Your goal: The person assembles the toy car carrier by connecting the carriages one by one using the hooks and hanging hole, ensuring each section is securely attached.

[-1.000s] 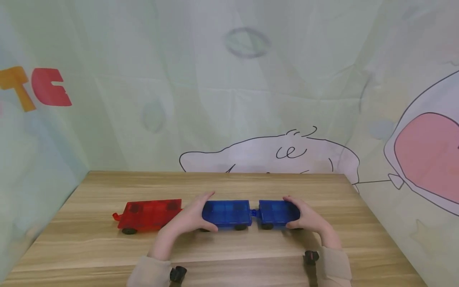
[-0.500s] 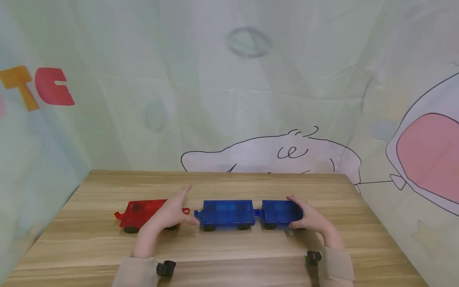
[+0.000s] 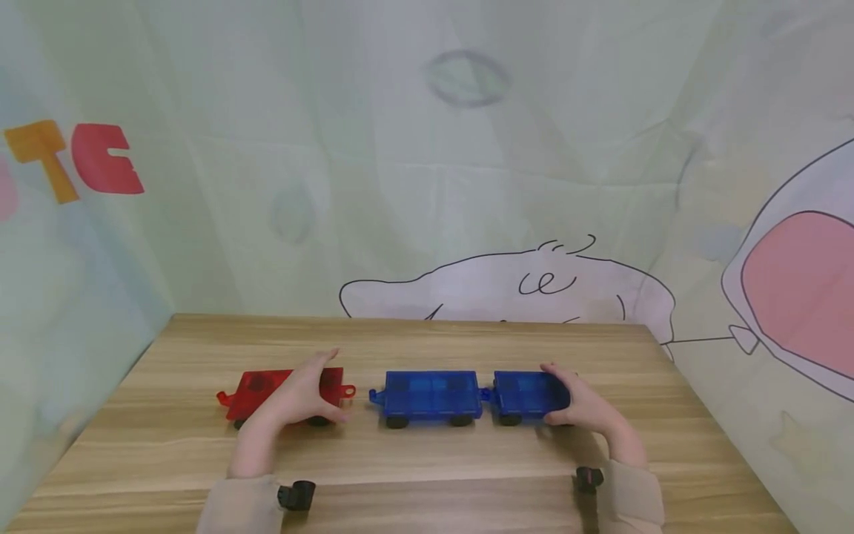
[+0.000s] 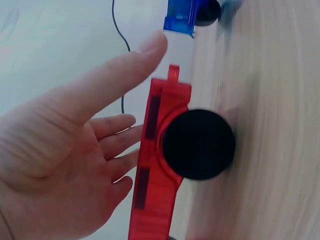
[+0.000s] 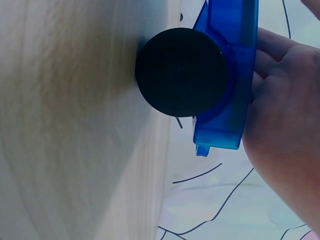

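Three see-through plastic toy train cars with black wheels stand in a row on the wooden table. My left hand (image 3: 296, 400) is spread over the right half of the red car (image 3: 263, 389), thumb at the near side and fingers at the far side. In the left wrist view the thumb is straight, and the fingers are partly hidden behind the red car. The longer blue car (image 3: 432, 393) stands apart from the red one, a gap between their hooks. At its right end it meets the shorter blue car (image 3: 523, 393), whose right end my right hand (image 3: 583, 404) grips from above.
The wooden table (image 3: 427, 475) ends at a printed cloth backdrop (image 3: 373, 185) behind and at both sides. A black wrist camera (image 3: 296, 495) sits at the left sleeve, and another wrist camera (image 3: 590, 478) at the right sleeve.
My left hand has let go of the longer blue car and moved left over the red car. The red car's right hook now shows. My right hand stays on the shorter blue car.
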Demonstrator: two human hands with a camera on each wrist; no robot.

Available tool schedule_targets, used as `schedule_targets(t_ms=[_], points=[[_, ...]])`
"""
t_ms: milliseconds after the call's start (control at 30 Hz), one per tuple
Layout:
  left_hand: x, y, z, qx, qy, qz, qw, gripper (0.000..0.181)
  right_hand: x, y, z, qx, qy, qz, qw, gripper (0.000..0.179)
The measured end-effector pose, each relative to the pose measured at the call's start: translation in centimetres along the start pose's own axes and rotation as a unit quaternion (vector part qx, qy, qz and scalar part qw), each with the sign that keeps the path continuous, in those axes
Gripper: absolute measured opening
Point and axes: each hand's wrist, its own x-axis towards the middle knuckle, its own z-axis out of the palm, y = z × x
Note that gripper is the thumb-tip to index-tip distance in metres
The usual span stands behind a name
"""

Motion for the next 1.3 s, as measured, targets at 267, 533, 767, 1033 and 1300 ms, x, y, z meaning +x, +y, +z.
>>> schedule_targets(t_ms=[267, 533, 767, 1033, 1300], points=[[-0.3, -1.0, -0.5, 0.007, 0.002, -0.001, 1.0000, 0.106, 0.0, -0.4, -0.4, -0.006, -0.009, 0.024, 0.9997, 0.096], [-0.4, -1.4, -0.5, -0.001, -0.011, -0.007, 0.9999, 0.104, 0.8, -3.1, -0.1, -0.036, 0.009, -0.017, 0.9992, 0.093], [-0.4, -2.0, -0.3, -0.004, -0.008, -0.011, 0.9999, 0.099, 2.5, -6.3, 1.9, -0.035, 0.006, -0.054, 0.9979, 0.089], [-0.6, -2.2, -0.3, -0.006, -0.002, 0.004, 1.0000, 0.097, 4.7, -9.9, 5.1, -0.043, -0.007, -0.087, 0.9953, 0.088], [-0.4, -2.5, -0.2, -0.012, 0.003, 0.007, 0.9999, 0.096, 6.2, -11.7, 7.9, -0.032, -0.024, -0.116, 0.9925, 0.088]])
